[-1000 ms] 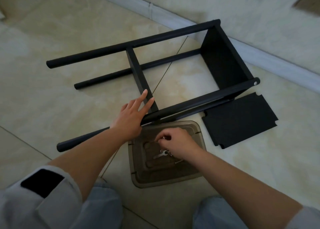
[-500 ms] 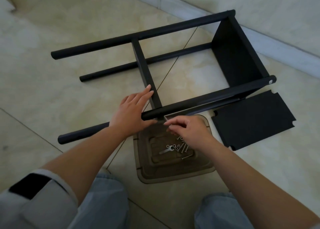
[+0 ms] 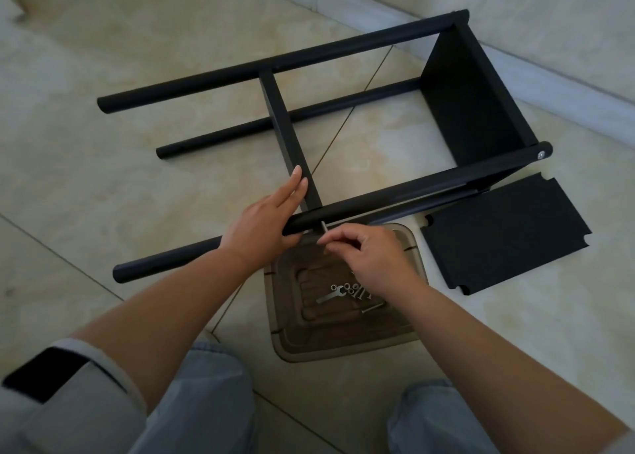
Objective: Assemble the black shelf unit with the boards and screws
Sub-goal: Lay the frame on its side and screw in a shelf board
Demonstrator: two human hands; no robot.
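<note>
A partly built black shelf unit was seen lying on its side on a pale tiled floor, viewed from above by the person at work on it. Four round posts had been joined by an end board at the right, where one screw head could be made out at a post's tip, and a middle board had been set across between the posts. One loose board was left flat on the floor just beside the frame's right end, so the work was judged roughly halfway done (at least that board and its screws remained). A smoky translucent tray was placed near the knees, with spare screws, nuts and a small wrench in it. The left hand was laid open over the near post at its joint with the middle board, fingers straight and pressed along the board. The right hand was held just below that joint, its fingertips pinched round a slim screw pointed up at the post; whether it had entered the hole could not be told.
</note>
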